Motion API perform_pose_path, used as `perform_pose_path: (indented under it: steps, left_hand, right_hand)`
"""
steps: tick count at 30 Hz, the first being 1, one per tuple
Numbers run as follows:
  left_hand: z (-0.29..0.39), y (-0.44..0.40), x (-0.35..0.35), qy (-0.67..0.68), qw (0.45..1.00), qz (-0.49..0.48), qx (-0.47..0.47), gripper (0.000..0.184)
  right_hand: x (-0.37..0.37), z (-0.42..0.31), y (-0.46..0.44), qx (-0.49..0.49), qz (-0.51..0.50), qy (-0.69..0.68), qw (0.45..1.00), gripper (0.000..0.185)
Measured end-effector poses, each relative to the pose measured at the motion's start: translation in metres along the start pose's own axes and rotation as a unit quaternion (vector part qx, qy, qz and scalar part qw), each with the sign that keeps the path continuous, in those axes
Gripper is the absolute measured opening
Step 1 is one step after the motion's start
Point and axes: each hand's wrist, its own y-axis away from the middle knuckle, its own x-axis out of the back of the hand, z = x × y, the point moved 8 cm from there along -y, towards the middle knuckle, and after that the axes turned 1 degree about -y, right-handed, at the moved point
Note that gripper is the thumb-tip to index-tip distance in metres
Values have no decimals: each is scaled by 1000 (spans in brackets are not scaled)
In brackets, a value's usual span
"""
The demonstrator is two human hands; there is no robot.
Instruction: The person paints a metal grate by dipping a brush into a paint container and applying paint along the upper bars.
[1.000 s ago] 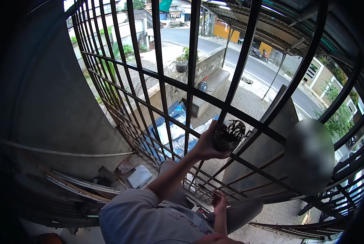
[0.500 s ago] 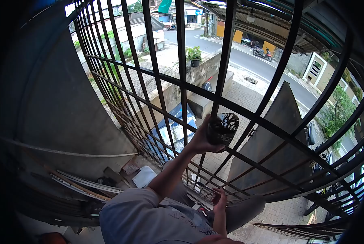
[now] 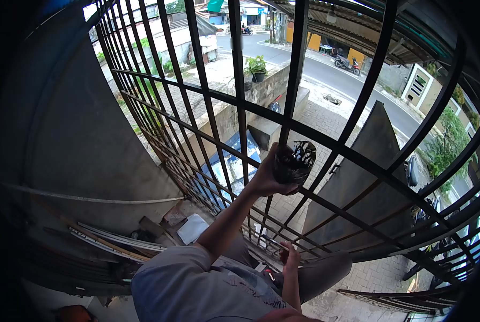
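Note:
My left hand (image 3: pixel 268 180) is wrapped round a dark, black-smeared cup (image 3: pixel 293 163) with bright reflections at its mouth. My arm is stretched out, and the cup is held against or just in front of the black metal bars (image 3: pixel 261 111); I cannot tell whether it touches them. Lower down, beside my bent knee, is my right hand (image 3: pixel 290 256), its fingers curled together near the lower bars. What it pinches, if anything, is too small to make out.
A grey wall (image 3: pixel 84 129) rises on the left, with long strips (image 3: pixel 116 244) and a white sheet (image 3: pixel 193 229) at its foot. Beyond the bars are a dark metal panel (image 3: pixel 352 193), a potted plant (image 3: pixel 257 68), a low wall and a road with a parked motorcycle (image 3: pixel 347 65).
The view has shifted slightly. The cup and my left hand sit a little higher against the bars. My right hand has tilted slightly. A motorcycle on the far road has moved right.

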Motion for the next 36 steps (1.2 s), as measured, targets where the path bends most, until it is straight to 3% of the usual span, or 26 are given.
perform_pose_path:
  steps: [8,18,36]
  left_hand:
    - [7,-1,2,-40,999,-5,-19,98]
    - [1,0,3,-32,999,-2,21,102]
    - [-1,2,3,-33,999,-2,15,97]
  right_hand:
    - [-12,-10,7,19,0,36,999,43]
    - [-22,-4,9,-1,-13,48,999,44]
    - [-16,1,-3,7,0,54,998,42]
